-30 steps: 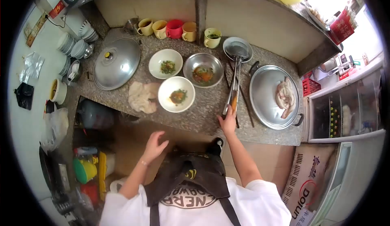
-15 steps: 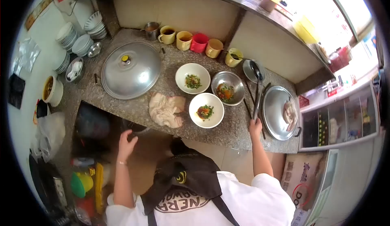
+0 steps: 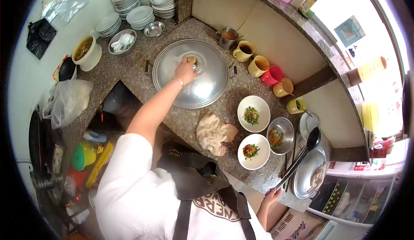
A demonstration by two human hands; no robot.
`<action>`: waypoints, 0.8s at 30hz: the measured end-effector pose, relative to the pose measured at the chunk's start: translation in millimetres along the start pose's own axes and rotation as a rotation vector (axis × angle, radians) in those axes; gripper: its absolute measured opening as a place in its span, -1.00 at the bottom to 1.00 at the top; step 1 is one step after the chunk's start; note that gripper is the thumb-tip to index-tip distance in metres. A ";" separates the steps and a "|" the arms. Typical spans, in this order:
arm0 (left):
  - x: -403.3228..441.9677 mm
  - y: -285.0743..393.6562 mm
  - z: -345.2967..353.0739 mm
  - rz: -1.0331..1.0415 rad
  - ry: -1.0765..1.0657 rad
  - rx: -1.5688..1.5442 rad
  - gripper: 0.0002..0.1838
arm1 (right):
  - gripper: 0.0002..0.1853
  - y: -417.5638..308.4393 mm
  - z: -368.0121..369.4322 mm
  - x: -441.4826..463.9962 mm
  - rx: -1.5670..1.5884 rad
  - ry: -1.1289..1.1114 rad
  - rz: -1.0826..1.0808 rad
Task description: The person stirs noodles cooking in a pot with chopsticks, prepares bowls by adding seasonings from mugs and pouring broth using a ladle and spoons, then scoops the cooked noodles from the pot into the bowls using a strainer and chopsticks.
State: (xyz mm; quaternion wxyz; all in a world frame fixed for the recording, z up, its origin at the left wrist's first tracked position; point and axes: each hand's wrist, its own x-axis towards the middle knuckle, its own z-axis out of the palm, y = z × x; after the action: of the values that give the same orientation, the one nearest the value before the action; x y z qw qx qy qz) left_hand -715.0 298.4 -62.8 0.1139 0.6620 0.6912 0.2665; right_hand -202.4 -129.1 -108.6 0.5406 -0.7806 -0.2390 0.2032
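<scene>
My left hand [image 3: 186,71] has its fingers closed round the yellow-topped knob of a large round metal pot lid [image 3: 209,89], which lies level on the counter. In my right hand [image 3: 271,196], low on the right, is the handle of a long dark ladle [image 3: 297,164]; its black bowl points away over the counter. Between the hands stand two white bowls, a far one [image 3: 264,104] and a near one [image 3: 241,159], with chopped greens and sauce inside. A metal bowl [image 3: 286,148] with similar contents sits beside them. A crumpled cloth [image 3: 211,134] lies by the front edge.
Several mugs, one of them red [image 3: 271,76], line the back wall. To the right, a second metal lid [image 3: 305,181] carries pale meat. Stacked white plates [image 3: 141,17] and a tub of dark food [image 3: 91,58] stand at the left. A raised ledge [image 3: 297,35] runs behind.
My left hand has gone from below the counter's front edge up onto the lid's knob. The view has turned left. My right hand still holds the ladle.
</scene>
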 end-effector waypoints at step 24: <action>50.9 -138.9 -320.0 0.116 0.028 -0.175 -0.70 | -0.71 -156.5 336.6 -179.6 -0.200 -0.694 0.047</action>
State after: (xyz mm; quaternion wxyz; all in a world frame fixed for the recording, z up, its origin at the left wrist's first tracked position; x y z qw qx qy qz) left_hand -1002.0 281.0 141.2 0.1461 0.6845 0.6275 0.3412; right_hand -564.5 63.0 -62.7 0.3435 -0.7196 -0.4090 0.4439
